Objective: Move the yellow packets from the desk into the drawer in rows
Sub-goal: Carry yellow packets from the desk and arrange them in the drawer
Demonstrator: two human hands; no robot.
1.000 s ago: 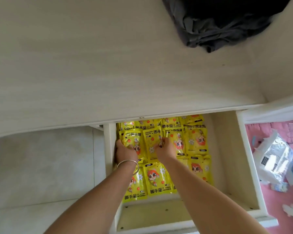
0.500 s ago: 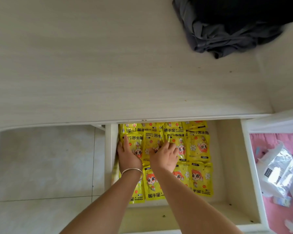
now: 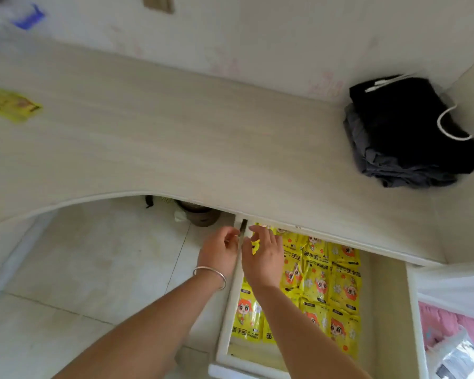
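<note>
- The desk (image 3: 175, 138), pale wood grain with a curved front edge, fills most of the view; it meets a light wall at the back and turns a corner at the right.
- The drawer (image 3: 389, 310) stands pulled out below the desk's right part, a bare strip of its floor showing along the right side.
- The yellow packets in the drawer (image 3: 320, 285) lie flat in overlapping rows, covering most of its visible floor, so I judge the bulk of the job done.
- A folded pile of dark clothes (image 3: 405, 132) with a white cord sits in the desk's right corner.
- What is left: at least 1 yellow packet on the desk (image 3: 10, 105), blurred, far to the left and well apart from the drawer.
- The right hand (image 3: 263, 258) hovers over the drawer's back left corner, fingers loosely spread; whether it holds anything cannot be told.
- The left hand (image 3: 220, 251) is just outside the drawer's left wall, fingers loosely curled, nothing in it.
- A silver bangle (image 3: 210, 273) circles the left wrist.
- Pale floor tiles show under the desk; pink bedding (image 3: 446, 326) shows at the lower right.
</note>
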